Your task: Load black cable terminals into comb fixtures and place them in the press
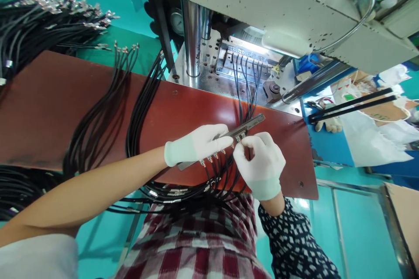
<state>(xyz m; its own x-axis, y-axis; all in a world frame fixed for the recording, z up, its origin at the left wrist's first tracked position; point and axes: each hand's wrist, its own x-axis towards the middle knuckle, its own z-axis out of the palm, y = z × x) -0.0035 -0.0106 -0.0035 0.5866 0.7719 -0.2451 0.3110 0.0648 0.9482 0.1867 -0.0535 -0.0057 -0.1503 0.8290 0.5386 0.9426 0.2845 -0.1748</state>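
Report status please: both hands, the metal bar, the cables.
Left hand grips metal bar. Right hand fingers pinch a cable end at the bar. Black cables hang below, over brown board.

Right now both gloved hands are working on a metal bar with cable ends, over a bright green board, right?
Not quite: the head view shows the board is reddish-brown, not green. Both gloved hands, left hand and right hand, do hold the metal bar with cable ends.

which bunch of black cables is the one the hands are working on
The bunch fanned under the metal bar, at the board's near edge: its cable ends sit in the bar between left hand and right hand. The other bunches lie untouched further left.
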